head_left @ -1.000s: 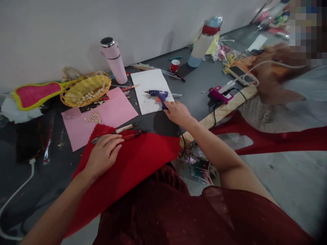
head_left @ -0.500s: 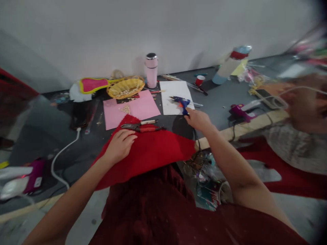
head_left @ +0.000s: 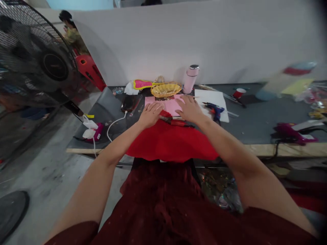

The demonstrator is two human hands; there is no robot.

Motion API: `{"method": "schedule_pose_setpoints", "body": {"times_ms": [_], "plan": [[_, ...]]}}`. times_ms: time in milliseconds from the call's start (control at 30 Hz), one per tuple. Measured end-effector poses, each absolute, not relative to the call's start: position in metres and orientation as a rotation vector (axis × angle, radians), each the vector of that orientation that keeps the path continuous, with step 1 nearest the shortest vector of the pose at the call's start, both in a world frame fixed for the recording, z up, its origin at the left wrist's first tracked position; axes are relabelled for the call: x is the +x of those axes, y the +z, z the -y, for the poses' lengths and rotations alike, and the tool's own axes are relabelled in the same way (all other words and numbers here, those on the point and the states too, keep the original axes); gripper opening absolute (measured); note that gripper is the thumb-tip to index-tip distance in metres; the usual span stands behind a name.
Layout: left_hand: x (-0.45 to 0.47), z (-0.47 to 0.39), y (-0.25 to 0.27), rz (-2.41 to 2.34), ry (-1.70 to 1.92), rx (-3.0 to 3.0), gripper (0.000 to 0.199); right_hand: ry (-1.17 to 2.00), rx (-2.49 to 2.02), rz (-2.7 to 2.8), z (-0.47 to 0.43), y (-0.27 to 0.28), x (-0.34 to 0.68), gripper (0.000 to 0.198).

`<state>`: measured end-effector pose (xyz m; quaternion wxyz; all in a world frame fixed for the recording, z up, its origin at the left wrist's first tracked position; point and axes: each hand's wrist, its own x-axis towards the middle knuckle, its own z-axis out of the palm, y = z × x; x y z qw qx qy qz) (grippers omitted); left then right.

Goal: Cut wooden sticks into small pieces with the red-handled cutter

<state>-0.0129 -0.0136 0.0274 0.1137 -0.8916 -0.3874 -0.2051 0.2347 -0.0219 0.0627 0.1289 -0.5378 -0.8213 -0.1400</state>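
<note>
Hands flat on the desk, nothing gripped: left hand [head_left: 151, 114] lies open at the far edge of the red felt [head_left: 171, 141], right hand [head_left: 190, 110] open on the pink paper [head_left: 170, 105]. Pliers [head_left: 176, 121] lie between them, untouched. Felt drapes over the near desk edge, looks uncut and unglued, so work reads as barely started. Glue gun [head_left: 214, 109] rests on white paper [head_left: 212, 98] at 2 o'clock of the right hand. Basket [head_left: 166, 90] at 12 holds small pale bits, too small to identify. Flask [head_left: 190, 79] beside it is capped.
</note>
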Motion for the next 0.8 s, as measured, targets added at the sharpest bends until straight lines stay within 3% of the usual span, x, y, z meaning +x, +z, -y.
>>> {"method": "schedule_pose_setpoints", "body": {"times_ms": [333,500,700,800], "plan": [[-0.027,-0.029,0.021,1.396,-0.580,-2.504,0.053,-0.426,-1.574,2.298,-0.022,0.031,0.218,0.056],[-0.016,-0.046,0.023,1.513,-0.538,-2.500,0.055,-0.222,-1.670,2.153,-0.038,0.022,0.218,0.055],[-0.007,-0.087,0.028,1.699,-0.384,-2.573,0.064,0.121,-1.792,2.095,-0.075,0.036,0.231,0.037],[-0.001,-0.101,0.028,1.749,-0.281,-2.636,0.058,0.219,-1.759,2.186,-0.089,0.040,0.227,0.027]]}}
